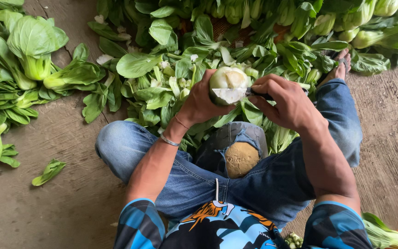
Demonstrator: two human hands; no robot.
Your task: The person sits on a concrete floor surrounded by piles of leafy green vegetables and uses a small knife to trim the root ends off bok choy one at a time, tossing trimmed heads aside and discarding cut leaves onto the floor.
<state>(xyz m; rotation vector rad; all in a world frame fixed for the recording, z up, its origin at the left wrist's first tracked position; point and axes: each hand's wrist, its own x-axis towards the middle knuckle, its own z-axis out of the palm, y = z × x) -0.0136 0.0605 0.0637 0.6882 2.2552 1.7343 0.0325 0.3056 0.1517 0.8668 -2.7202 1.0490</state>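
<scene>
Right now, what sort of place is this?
Probably a vegetable sorting or market floor. A person sits on a bare concrete floor among heaps of bok choy, the left hand holding one while the right hand trims its base.

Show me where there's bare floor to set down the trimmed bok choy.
Bare concrete floor lies left of the left knee, below the left pile of greens. More bare floor sits far right, beyond the right leg. Straight ahead, under both hands, cut leaves crowd the ground.
</scene>
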